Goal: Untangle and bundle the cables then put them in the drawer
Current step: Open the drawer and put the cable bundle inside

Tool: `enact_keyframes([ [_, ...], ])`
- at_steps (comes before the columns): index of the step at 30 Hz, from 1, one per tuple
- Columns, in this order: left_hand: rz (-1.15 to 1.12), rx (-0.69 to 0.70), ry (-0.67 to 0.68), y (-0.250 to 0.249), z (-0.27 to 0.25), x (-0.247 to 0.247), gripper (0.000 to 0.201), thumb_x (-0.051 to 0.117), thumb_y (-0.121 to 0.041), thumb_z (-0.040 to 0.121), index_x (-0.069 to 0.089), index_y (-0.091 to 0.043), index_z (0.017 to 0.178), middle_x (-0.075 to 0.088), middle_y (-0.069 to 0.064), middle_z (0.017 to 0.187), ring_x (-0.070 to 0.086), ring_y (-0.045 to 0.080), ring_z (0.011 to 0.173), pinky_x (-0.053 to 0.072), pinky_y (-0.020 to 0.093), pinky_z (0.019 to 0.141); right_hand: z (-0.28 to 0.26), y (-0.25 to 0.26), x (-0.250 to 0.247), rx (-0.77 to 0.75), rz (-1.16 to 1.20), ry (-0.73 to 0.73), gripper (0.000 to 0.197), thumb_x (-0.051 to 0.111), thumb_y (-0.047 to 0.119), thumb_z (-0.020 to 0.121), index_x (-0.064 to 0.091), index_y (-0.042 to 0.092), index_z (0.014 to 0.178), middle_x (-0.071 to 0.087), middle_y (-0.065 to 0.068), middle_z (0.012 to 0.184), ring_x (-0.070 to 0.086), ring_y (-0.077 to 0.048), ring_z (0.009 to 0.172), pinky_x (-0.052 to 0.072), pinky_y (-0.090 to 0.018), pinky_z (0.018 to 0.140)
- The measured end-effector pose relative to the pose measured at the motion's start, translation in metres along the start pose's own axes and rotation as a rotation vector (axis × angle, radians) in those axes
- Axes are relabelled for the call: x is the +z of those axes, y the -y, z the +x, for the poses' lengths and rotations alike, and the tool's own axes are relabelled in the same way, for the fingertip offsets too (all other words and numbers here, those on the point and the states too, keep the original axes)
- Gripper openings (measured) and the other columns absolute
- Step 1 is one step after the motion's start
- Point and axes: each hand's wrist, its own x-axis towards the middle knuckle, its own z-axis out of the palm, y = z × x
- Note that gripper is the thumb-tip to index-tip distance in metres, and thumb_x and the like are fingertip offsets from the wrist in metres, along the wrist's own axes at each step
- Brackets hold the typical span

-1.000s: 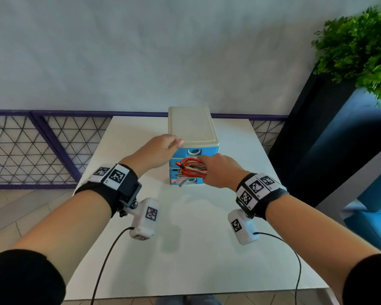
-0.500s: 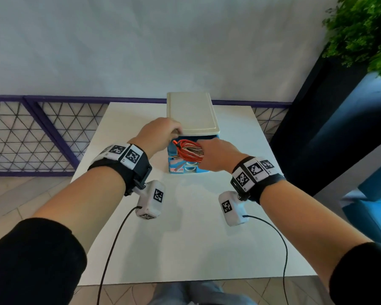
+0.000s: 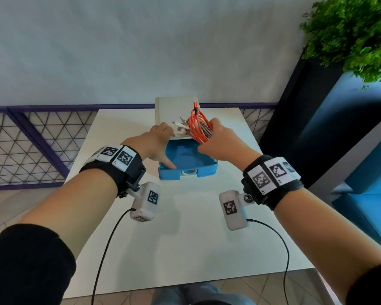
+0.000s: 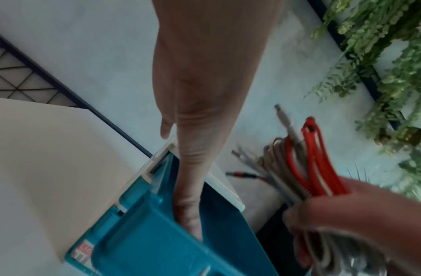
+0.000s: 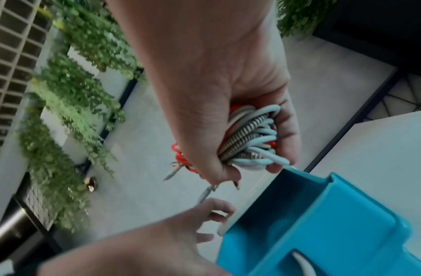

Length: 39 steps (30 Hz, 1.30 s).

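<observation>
A small drawer unit with a cream top (image 3: 174,108) stands at the table's far middle. Its top blue drawer (image 3: 207,170) is pulled out toward me. My left hand (image 3: 156,143) has its thumb (image 4: 193,168) straight down inside the drawer (image 4: 145,233), and its fingers rest on the unit's top edge. My right hand (image 3: 220,144) grips a coiled bundle of red, white and striped cables (image 3: 198,126) just above the drawer's back edge. Plug ends stick out toward the left hand. The bundle (image 5: 249,138) fills the right palm above the drawer (image 5: 322,214).
The unit stands on a white table (image 3: 185,227). A white cable (image 3: 189,172) shows through the handle cut-out, below the drawer. A dark planter (image 3: 317,128) with a green plant (image 3: 356,36) stands at the right, a purple railing (image 3: 42,139) at the left.
The top drawer has come out toward me. My right hand has lifted the cable bundle from in front of the drawers to above the open one. My left thumb has dropped into the drawer.
</observation>
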Motion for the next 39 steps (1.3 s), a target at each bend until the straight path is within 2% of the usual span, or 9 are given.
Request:
enact_keyframes([
  [2, -0.107, 0.007, 0.027, 0.007, -0.001, -0.004, 0.103, 0.082, -0.060, 0.049, 0.038, -0.013, 0.130, 0.035, 0.004, 0.127, 0.038, 0.024, 0.119, 0.040, 0.046, 0.101, 0.004, 0.001, 0.008, -0.003, -0.062, -0.003, 0.043, 0.061, 0.020, 0.077, 0.035, 0.015, 0.111, 0.057, -0.006, 0.088, 0.056, -0.025, 0.072, 0.043, -0.031, 0.056],
  [7, -0.324, 0.044, -0.012, 0.028, -0.011, -0.011, 0.057, 0.066, -0.016, 0.085, 0.043, -0.015, 0.137, 0.045, 0.003, 0.139, 0.043, 0.020, 0.129, 0.035, 0.033, 0.107, 0.011, 0.007, 0.029, -0.075, -0.553, 0.079, 0.045, 0.057, 0.022, 0.084, 0.039, 0.016, 0.125, 0.063, -0.005, 0.101, 0.060, -0.027, 0.081, 0.039, -0.031, 0.060],
  [9, -0.360, 0.064, -0.040, 0.029, -0.012, -0.009, 0.048, 0.056, -0.014, 0.092, 0.043, -0.018, 0.137, 0.047, 0.003, 0.141, 0.042, 0.019, 0.131, 0.034, 0.032, 0.106, 0.013, 0.015, 0.036, -0.082, -0.692, 0.092, 0.038, 0.054, 0.019, 0.087, 0.045, 0.012, 0.123, 0.060, -0.003, 0.099, 0.059, -0.023, 0.080, 0.037, -0.027, 0.056],
  [13, -0.350, 0.107, -0.080, 0.028, -0.015, -0.006, 0.043, 0.045, -0.008, 0.095, 0.049, -0.026, 0.133, 0.052, -0.003, 0.139, 0.045, 0.017, 0.129, 0.035, 0.028, 0.099, 0.021, 0.031, 0.050, -0.036, -0.806, 0.170, 0.026, 0.053, 0.012, 0.088, 0.058, 0.010, 0.113, 0.059, 0.001, 0.095, 0.063, -0.020, 0.088, 0.053, -0.028, 0.075],
  [15, -0.372, 0.123, -0.093, 0.027, -0.018, -0.003, 0.044, 0.042, -0.003, 0.094, 0.052, -0.027, 0.129, 0.054, -0.005, 0.137, 0.046, 0.014, 0.129, 0.036, 0.026, 0.097, 0.025, 0.038, 0.054, -0.023, -0.836, 0.197, 0.023, 0.053, 0.012, 0.088, 0.059, 0.010, 0.110, 0.057, 0.001, 0.091, 0.060, -0.020, 0.081, 0.052, -0.028, 0.072],
  [22, -0.401, 0.115, -0.111, 0.023, -0.018, 0.004, 0.041, 0.037, -0.006, 0.094, 0.048, -0.032, 0.125, 0.059, -0.003, 0.132, 0.054, 0.019, 0.120, 0.045, 0.033, 0.093, 0.024, 0.034, 0.051, -0.143, -0.870, 0.163, 0.039, 0.051, 0.017, 0.090, 0.044, 0.018, 0.128, 0.057, -0.001, 0.099, 0.060, -0.022, 0.087, 0.043, -0.029, 0.066],
  [27, -0.350, 0.071, -0.124, 0.020, -0.017, 0.006, 0.020, 0.035, -0.014, 0.096, 0.037, -0.032, 0.104, 0.065, 0.008, 0.109, 0.062, 0.027, 0.087, 0.051, 0.051, 0.078, 0.021, 0.032, 0.043, -0.215, -0.942, 0.178, 0.031, 0.050, 0.019, 0.091, 0.046, 0.022, 0.121, 0.049, 0.002, 0.087, 0.048, -0.020, 0.073, 0.037, -0.030, 0.065],
  [33, -0.307, 0.087, -0.116, 0.019, -0.014, 0.006, 0.033, 0.039, -0.014, 0.097, 0.056, -0.028, 0.122, 0.059, 0.002, 0.130, 0.055, 0.025, 0.115, 0.043, 0.035, 0.093, 0.032, 0.036, 0.050, -0.061, -0.840, 0.198, 0.022, 0.052, 0.026, 0.090, 0.060, 0.016, 0.108, 0.057, 0.002, 0.088, 0.053, -0.019, 0.075, 0.044, -0.028, 0.068],
  [39, -0.153, 0.062, -0.073, 0.012, -0.013, 0.011, 0.042, 0.041, -0.025, 0.099, 0.044, -0.024, 0.140, 0.020, 0.000, 0.158, 0.034, 0.023, 0.139, 0.030, 0.035, 0.110, 0.039, 0.037, 0.064, 0.037, -0.713, 0.213, 0.044, 0.056, 0.041, 0.089, 0.056, 0.009, 0.119, 0.061, -0.003, 0.108, 0.060, -0.019, 0.092, 0.048, -0.027, 0.075],
])
